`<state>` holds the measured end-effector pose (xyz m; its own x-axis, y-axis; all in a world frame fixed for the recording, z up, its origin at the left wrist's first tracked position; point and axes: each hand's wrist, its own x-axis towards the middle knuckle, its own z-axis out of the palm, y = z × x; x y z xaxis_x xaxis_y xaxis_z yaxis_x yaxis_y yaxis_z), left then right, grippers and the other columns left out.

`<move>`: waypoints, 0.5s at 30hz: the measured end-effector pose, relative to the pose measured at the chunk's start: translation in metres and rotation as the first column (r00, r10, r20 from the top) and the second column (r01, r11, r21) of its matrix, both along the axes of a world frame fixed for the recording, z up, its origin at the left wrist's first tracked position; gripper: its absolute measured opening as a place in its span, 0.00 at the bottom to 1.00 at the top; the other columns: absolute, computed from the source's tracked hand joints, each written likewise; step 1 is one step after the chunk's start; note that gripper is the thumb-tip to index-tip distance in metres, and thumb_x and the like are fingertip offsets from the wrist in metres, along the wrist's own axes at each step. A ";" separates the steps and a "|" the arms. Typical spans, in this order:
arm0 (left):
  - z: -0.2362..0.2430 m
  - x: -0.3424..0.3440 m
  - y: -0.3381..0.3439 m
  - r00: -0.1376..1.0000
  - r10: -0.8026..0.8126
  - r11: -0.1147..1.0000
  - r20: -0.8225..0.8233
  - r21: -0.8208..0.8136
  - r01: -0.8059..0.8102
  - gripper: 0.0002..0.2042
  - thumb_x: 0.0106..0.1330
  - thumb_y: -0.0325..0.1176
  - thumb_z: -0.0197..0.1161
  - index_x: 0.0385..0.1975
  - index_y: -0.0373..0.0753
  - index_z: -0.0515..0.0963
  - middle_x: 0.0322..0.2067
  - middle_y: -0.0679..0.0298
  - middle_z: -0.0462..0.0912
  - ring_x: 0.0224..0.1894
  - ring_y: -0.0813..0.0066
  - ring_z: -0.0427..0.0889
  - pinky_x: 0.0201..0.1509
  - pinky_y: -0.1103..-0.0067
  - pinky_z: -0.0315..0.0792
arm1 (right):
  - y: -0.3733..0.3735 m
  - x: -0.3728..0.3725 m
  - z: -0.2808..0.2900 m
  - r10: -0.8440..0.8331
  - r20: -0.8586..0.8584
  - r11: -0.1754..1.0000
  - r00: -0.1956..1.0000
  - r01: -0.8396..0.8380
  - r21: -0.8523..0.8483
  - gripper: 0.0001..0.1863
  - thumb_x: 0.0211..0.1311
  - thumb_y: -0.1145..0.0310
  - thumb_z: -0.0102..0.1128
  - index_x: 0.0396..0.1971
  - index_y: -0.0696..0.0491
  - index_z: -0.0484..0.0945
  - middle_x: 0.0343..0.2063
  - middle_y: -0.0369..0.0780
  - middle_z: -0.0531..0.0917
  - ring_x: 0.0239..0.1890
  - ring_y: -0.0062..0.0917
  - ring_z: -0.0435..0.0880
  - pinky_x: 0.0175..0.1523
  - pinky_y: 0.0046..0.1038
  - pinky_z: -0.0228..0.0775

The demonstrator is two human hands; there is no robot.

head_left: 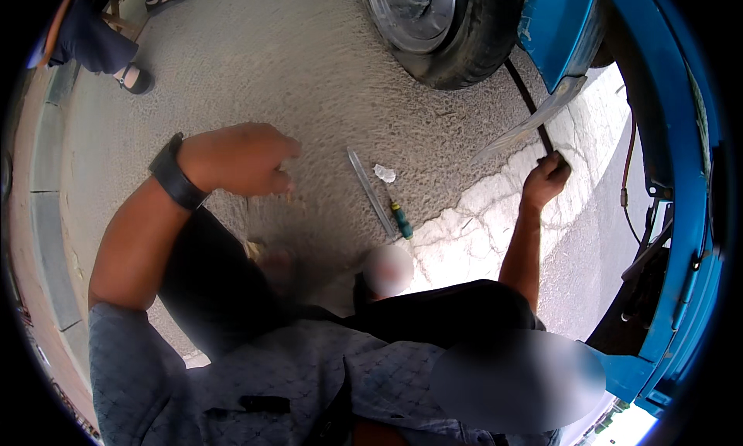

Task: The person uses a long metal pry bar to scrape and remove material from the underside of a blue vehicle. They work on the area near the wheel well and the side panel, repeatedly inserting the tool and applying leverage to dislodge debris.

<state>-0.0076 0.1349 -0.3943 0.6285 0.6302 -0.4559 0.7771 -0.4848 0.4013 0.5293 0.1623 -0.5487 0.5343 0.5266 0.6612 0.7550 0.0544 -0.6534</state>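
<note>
Right hand gripping a black rod under the blue vehicle

The right hand (pixel 546 179) is closing tight around the lower end of the black rod (pixel 526 98), which is running up toward the tyre (pixel 472 47). The left hand (pixel 240 160) is hovering loosely curled, holding nothing, above the ground, near a screwdriver (pixel 401 220) and a metal strip (pixel 371 192).

Grey-blue short-sleeved shirt (pixel 255 384) with fine diamond pattern, dark pocket slit. Black wristband (pixel 176 175) on left wrist. Dark trousers (pixel 213 283). Forearms bare. Right wrist bare.
</note>
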 end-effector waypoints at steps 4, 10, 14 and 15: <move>-0.008 0.003 0.004 1.000 -0.012 1.000 -0.016 -0.002 0.012 0.24 0.63 0.41 0.68 0.55 0.32 0.76 0.38 0.48 0.86 0.43 0.48 0.86 0.48 0.63 0.78 | -0.057 0.018 -0.130 0.123 -0.248 0.900 0.961 -0.214 -0.380 0.17 0.73 0.59 0.53 0.42 0.59 0.79 0.23 0.40 0.81 0.17 0.21 0.76 0.21 0.26 0.66; -0.008 0.005 0.004 0.999 0.007 1.000 -0.042 -0.023 -0.008 0.24 0.64 0.42 0.68 0.55 0.32 0.76 0.38 0.48 0.86 0.44 0.49 0.85 0.48 0.63 0.77 | 0.026 0.022 0.057 0.025 -0.119 0.989 0.993 -0.042 -0.141 0.18 0.70 0.60 0.57 0.40 0.61 0.84 0.24 0.41 0.83 0.28 0.24 0.81 0.38 0.29 0.73; -0.006 0.005 0.003 0.999 0.010 0.999 -0.033 -0.031 -0.011 0.24 0.64 0.42 0.68 0.55 0.32 0.76 0.38 0.48 0.86 0.44 0.49 0.86 0.48 0.64 0.77 | 0.085 -0.018 0.172 0.216 -0.164 0.974 0.962 -0.223 -0.024 0.16 0.70 0.60 0.58 0.39 0.58 0.85 0.22 0.37 0.83 0.26 0.23 0.79 0.36 0.27 0.72; -0.007 0.003 0.002 1.000 0.015 0.999 -0.018 -0.032 -0.016 0.25 0.64 0.42 0.68 0.55 0.32 0.77 0.38 0.48 0.86 0.44 0.49 0.86 0.49 0.64 0.77 | 0.086 -0.019 0.169 0.162 -0.069 0.985 0.984 -0.166 -0.056 0.16 0.70 0.59 0.58 0.38 0.59 0.85 0.23 0.40 0.84 0.28 0.27 0.81 0.38 0.28 0.73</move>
